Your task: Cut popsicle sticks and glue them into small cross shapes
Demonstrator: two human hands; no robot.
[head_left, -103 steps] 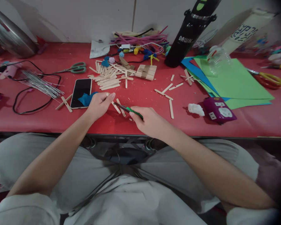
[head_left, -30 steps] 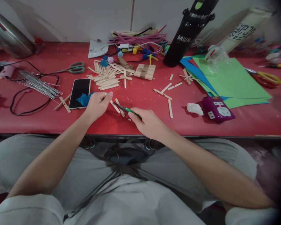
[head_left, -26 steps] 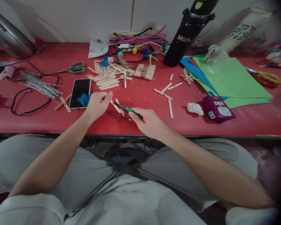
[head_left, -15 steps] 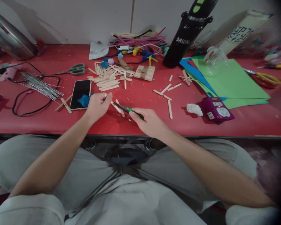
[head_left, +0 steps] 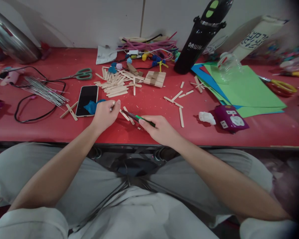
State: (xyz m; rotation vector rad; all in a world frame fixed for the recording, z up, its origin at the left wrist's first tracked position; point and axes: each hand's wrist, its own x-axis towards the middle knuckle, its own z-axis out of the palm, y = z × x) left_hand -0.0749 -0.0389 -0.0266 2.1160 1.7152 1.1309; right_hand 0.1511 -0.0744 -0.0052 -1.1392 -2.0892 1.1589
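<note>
My right hand is closed round a green and black utility knife. Its dark blade points left, over a few wooden craft sticks lying on the red table. Near the blade's tip, my left hand is curled shut with the thumb pressed on the fingers; a small bit of something shows there, too small to name. Behind that hand are a phone and a crumpled blue piece lying on it.
A pile of craft sticks and a bound stick bundle lie beyond my hands. Green-handled scissors and thin wires lie left. On the right stand a black bottle, coloured paper and a purple socket block.
The view has shifted very slightly. Both hands keep nearly the same place, and the knife stays in my right hand.
</note>
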